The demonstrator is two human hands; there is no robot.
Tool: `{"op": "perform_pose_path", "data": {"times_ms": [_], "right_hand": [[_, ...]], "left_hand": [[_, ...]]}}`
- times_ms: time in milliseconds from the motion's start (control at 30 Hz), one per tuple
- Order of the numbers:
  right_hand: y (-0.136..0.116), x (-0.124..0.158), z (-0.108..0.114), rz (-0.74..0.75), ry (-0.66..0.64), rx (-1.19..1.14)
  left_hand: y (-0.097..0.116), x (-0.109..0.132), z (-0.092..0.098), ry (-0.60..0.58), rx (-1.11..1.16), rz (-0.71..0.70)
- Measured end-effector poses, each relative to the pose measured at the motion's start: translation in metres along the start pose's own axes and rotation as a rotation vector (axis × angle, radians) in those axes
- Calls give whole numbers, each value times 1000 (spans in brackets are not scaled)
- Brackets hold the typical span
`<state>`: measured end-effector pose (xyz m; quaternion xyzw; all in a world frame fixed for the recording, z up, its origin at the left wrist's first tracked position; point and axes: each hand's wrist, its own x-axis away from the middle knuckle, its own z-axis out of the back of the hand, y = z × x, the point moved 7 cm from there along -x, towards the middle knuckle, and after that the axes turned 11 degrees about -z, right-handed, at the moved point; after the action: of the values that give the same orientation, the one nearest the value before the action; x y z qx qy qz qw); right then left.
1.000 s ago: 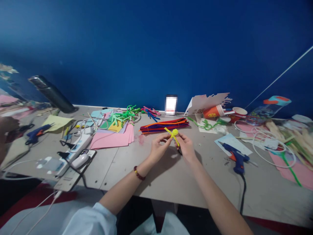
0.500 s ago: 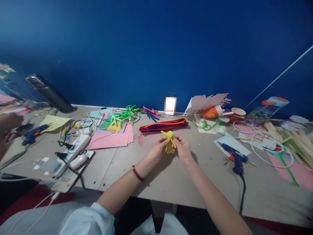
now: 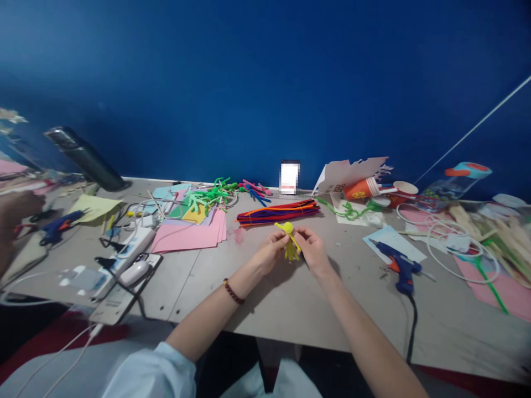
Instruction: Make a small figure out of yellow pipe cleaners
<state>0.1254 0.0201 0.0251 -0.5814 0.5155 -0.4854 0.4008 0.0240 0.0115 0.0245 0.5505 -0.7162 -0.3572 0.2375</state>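
A small yellow pipe-cleaner figure (image 3: 292, 251) is held upright just above the table, with a round coiled head, thin arms and a fringed lower part. My left hand (image 3: 271, 250) pinches it from the left, fingers closed near its upper body. From the other side, my right hand (image 3: 312, 250) grips the figure's right arm and side between thumb and fingers. Just beyond my hands lies a tied bundle of red, orange and purple pipe cleaners (image 3: 277, 213). My fingers hide part of the figure's middle.
A blue glue gun (image 3: 396, 262) lies at the right with its cord over the table edge. On the left are pink paper (image 3: 186, 235), green pipe cleaners (image 3: 211, 194), a power strip (image 3: 128, 260) and a phone (image 3: 112, 304). Another person's hand (image 3: 20, 215) shows at far left.
My hands and the yellow figure stay in nearly the same place. The figure's lower fringe has shifted slightly to the right.
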Motion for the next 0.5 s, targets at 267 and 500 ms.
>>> {"op": "perform_pose_path", "data": {"times_ms": [267,500], "right_hand": [[-4,1,-1,-88,-98,31],[-14,7,-2,-142,-173,27]], "left_hand": [[-2,-1,2,-21,1,-16],[-2,3,-2,-125,-55,54]]}}
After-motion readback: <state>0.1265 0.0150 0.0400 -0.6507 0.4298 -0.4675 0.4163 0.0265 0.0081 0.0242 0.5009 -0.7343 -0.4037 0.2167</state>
